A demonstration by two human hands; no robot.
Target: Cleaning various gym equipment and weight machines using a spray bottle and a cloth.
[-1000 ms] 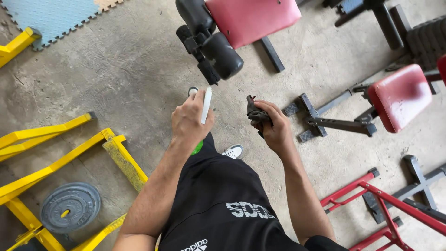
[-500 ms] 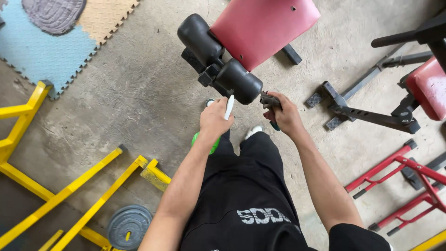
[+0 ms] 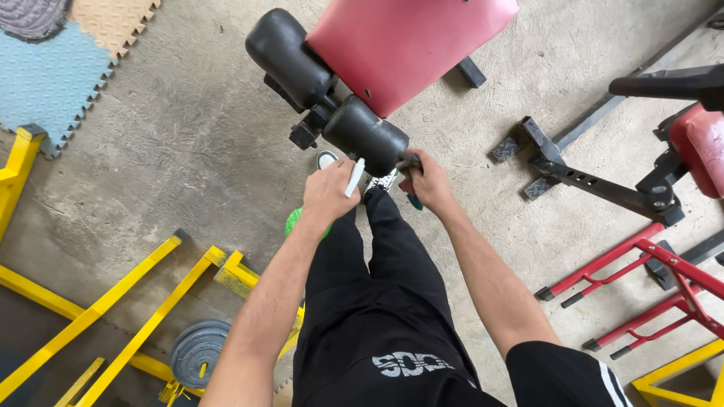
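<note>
Both hands are up in front of the person's black trousers (image 3: 377,301). Left hand (image 3: 326,194) is curled tight around a green spray bottle (image 3: 296,221), whose white trigger part sticks up between the fingers, right next to the near black foam roller (image 3: 364,134). Right hand (image 3: 428,181) is closed on a dark cloth (image 3: 408,161) and pushes it against the end of that roller. Two white shoes peek out under the hands on the grey concrete floor (image 3: 188,128). Just past the roller sits a second black roller (image 3: 286,56), and both belong to a bench with a red pad (image 3: 407,41). Off to the left lie yellow metal frames (image 3: 113,316) and a grey weight plate (image 3: 197,352). Off to the right are red bars (image 3: 641,294) and another red pad (image 3: 701,147). Far away in the top left corner are foam floor mats (image 3: 45,75).
</note>
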